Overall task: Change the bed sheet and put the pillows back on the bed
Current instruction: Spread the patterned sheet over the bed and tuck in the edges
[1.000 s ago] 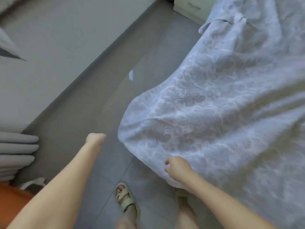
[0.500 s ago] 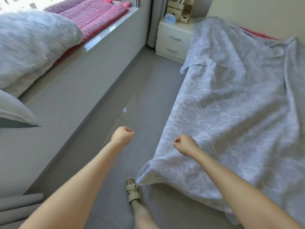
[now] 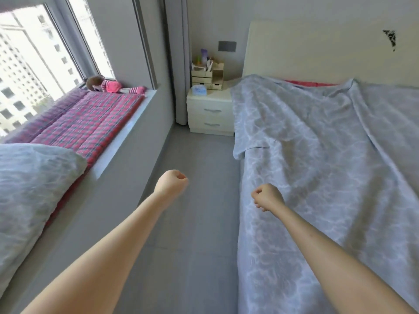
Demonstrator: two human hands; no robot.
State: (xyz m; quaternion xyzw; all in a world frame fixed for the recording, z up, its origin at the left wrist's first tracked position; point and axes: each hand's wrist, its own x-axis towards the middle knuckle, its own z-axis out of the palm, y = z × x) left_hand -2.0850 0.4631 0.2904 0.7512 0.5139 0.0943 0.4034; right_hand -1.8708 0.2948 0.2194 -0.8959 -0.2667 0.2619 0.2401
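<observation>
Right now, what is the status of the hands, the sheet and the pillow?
Left hand and right hand fisted, holding nothing. Bed sheet spread, wrinkled. Pillow on window ledge.

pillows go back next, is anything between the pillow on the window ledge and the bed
Nothing visible stands in the way. The pillow lies on the window ledge, and only open floor separates it from the sheet-covered bed. The left hand, a fist holding nothing, hovers over that floor.

L grip (image 3: 171, 184), R grip (image 3: 268, 197), forearms (image 3: 108, 241) bare.
</observation>
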